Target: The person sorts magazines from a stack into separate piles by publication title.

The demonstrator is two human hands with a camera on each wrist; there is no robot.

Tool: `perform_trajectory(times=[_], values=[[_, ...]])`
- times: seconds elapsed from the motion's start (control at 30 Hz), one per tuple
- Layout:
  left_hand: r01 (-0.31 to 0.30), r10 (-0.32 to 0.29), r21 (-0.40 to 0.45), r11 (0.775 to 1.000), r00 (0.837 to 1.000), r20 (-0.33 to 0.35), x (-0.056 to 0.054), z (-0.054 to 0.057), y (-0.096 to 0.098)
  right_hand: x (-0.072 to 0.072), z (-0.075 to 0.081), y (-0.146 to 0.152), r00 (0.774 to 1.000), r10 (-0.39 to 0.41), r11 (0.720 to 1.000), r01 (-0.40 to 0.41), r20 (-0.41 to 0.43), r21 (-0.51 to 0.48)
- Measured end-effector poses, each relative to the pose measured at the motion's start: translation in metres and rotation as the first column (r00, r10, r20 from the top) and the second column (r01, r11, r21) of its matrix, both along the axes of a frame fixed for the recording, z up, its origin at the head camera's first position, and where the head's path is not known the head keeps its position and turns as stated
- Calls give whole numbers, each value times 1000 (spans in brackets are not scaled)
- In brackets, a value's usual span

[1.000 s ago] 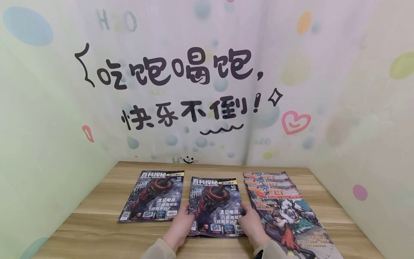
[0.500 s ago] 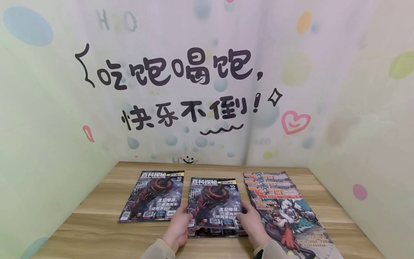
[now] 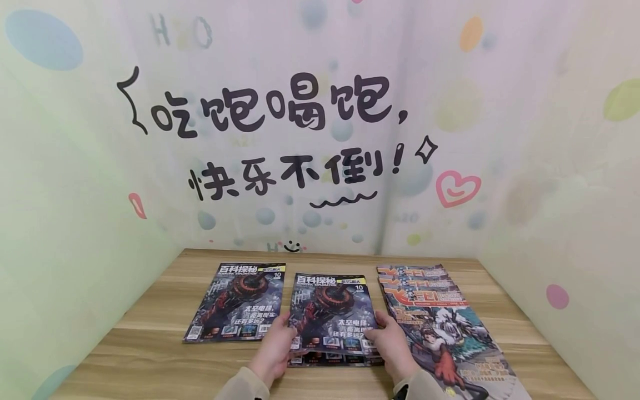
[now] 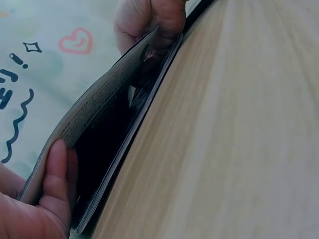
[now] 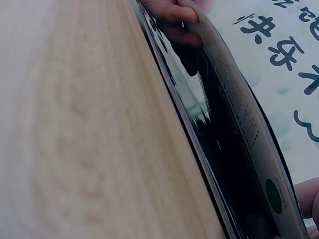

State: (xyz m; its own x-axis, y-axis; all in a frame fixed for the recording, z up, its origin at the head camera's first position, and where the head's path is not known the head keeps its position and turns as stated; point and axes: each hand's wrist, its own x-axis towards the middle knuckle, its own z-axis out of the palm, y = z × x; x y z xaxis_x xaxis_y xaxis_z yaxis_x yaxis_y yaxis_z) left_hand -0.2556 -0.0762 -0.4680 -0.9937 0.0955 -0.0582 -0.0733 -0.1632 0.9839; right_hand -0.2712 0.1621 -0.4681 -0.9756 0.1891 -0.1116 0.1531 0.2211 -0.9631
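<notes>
A dark-covered science magazine [image 3: 332,308] is the top copy of a small pile in the middle of the wooden table [image 3: 150,361]. My left hand [image 3: 277,344] grips its near left edge and my right hand [image 3: 392,341] grips its near right edge. The near edge is raised off the copy below [image 3: 330,361]. In the left wrist view my left hand [image 4: 47,199] pinches the lifted magazine [image 4: 99,94], with a gap above the lower copy [image 4: 132,134]. In the right wrist view the raised magazine [image 5: 239,109] slants up from the table [image 5: 75,124].
A second copy of the same magazine [image 3: 237,305] lies flat to the left. A fanned pile of comic magazines [image 3: 440,322] lies to the right, close to my right hand. Decorated walls [image 3: 300,139] close in the table on three sides.
Both hands have lifted the top magazine's near edge and drawn it slightly away from me, so more of the copy beneath shows along the front.
</notes>
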Motion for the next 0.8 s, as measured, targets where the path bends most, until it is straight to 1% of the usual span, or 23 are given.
perform_trajectory(times=[0.27, 0.43, 0.63, 0.8], values=[[-13, 12, -101, 995, 1000, -4, -2, 2, -1, -1, -1, 2, 1000, 12, 1000, -12, 19, -8], [-22, 22, -143, 989, 1000, 1, -3, 1, -2, 1, -1, 4, 1000, 20, 1000, -19, 24, -19], [-36, 38, -153, 988, 999, 8, -3, -1, -1, 1, 0, 4, 1000, 22, 1000, -22, 20, -14], [-24, 23, -156, 987, 1000, -9, -2, -1, -2, 2, 0, 4, 1000, 26, 1000, -26, 10, -6]])
